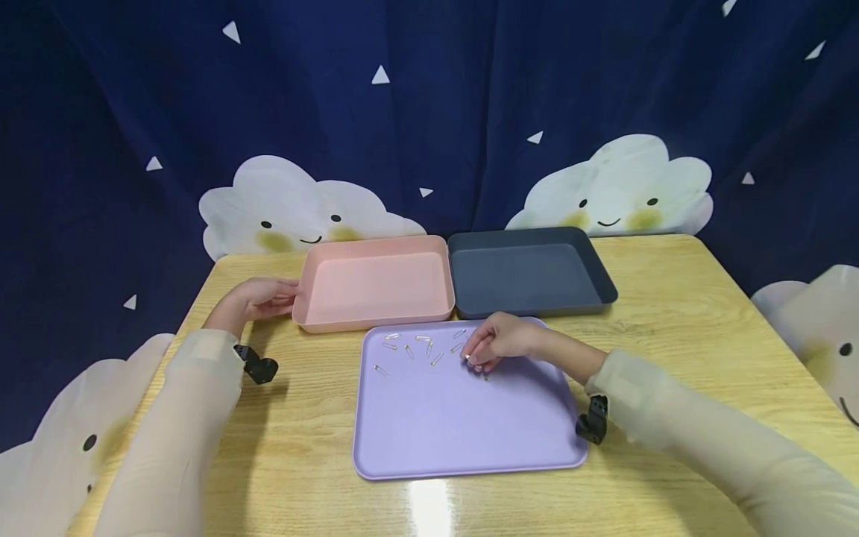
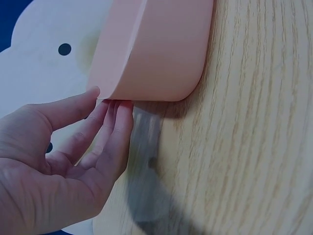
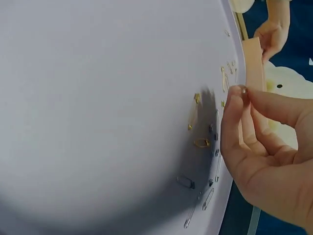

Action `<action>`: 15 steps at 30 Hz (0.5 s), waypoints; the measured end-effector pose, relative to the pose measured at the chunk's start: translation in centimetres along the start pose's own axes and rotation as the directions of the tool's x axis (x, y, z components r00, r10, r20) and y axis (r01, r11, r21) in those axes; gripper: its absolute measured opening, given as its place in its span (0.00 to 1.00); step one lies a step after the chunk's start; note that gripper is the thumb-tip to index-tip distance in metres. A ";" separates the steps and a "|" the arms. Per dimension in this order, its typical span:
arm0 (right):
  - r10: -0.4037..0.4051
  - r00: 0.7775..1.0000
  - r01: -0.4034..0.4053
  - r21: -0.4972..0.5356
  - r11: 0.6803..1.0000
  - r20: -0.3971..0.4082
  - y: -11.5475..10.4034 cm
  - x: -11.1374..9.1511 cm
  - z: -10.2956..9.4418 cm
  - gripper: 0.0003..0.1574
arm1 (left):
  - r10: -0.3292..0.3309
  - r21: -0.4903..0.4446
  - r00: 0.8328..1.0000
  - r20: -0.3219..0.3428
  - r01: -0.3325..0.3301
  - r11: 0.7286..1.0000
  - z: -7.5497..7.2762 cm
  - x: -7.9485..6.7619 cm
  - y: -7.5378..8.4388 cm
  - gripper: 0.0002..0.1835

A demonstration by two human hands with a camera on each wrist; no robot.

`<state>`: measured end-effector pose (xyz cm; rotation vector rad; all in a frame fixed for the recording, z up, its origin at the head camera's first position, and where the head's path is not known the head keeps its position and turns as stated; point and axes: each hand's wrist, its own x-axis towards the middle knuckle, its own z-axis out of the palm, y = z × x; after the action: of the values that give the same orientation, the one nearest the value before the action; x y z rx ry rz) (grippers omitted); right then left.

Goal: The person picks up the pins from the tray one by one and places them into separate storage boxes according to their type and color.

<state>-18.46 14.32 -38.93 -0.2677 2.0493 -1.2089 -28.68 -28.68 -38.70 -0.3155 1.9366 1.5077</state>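
My right hand [image 1: 498, 341] is over the back of a lavender tray [image 1: 463, 429], thumb and forefinger pinching a small safety pin [image 3: 244, 91] that is mostly hidden by the fingertips. Around and under it lie several loose safety pins, among them a gold safety pin [image 3: 194, 112] and a silver safety pin [image 3: 208, 199]. At the far left, my left hand [image 1: 268, 296] holds the side of a pink tray [image 1: 382, 287]. In the left wrist view its thumb is at the rim and the fingers touch the outer wall.
A dark blue tray [image 1: 526, 270] stands right beside the pink one, behind the lavender tray. All three sit on a light wooden table [image 1: 678, 321]. A dark blue curtain [image 1: 443, 112] with clouds and white triangles hangs behind the table.
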 end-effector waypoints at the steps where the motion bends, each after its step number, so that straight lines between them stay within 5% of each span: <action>1: 0.007 1.000 -0.007 0.018 1.000 0.007 -0.1 0.1 -0.1 0.16 | 0.001 -0.005 1.000 0.002 -0.001 1.000 0.0 0.0 0.0 0.34; 15: 0.041 0.998 -0.046 0.156 0.987 0.039 -1.4 1.1 -1.3 0.19 | 0.012 -0.005 1.000 0.006 -0.012 1.000 -0.1 0.2 -0.2 0.35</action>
<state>-20.32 13.89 -37.94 -0.1671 1.9077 -1.3213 -28.81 -28.83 -38.96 -0.3020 1.9340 1.5195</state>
